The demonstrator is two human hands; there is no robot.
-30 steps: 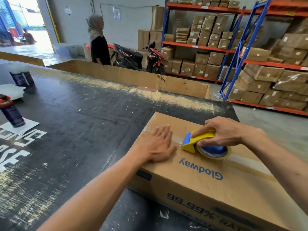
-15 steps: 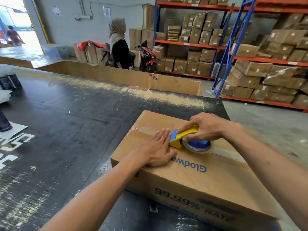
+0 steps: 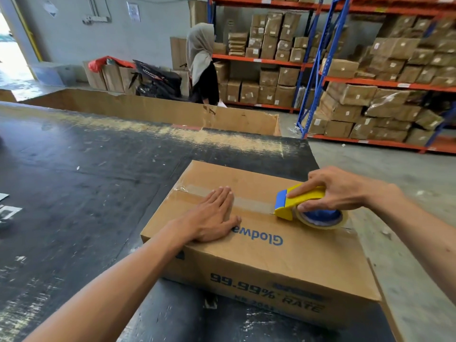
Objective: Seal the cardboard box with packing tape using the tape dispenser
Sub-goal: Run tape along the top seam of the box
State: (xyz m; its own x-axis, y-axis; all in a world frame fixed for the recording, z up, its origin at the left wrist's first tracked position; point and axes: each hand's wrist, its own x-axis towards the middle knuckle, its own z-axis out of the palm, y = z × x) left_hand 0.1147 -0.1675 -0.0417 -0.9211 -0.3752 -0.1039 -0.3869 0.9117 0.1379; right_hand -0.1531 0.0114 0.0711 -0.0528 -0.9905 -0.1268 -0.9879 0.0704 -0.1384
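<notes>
A brown cardboard box (image 3: pixel 291 257) with blue "Glodway" print lies on the black table. A strip of clear tape (image 3: pixel 249 203) runs along its top seam from the left edge. My left hand (image 3: pixel 212 215) rests flat on the box top, fingers on the taped seam. My right hand (image 3: pixel 338 191) grips the yellow and blue tape dispenser (image 3: pixel 296 202), which sits on the seam to the right of my left hand. Its tape roll (image 3: pixel 320 218) lies against the box top.
The black table (image 3: pixel 86 188) is scuffed and stretches left and back. A low cardboard wall (image 3: pixel 153 111) borders its far edge. A person in a headscarf (image 3: pixel 202 65) stands beyond it beside a motorbike (image 3: pixel 158 81). Shelves of boxes (image 3: pixel 370 77) fill the right.
My right hand has drawn the dispenser to the right along the seam, away from my left hand, leaving a longer strip of tape. The person behind has walked right.
</notes>
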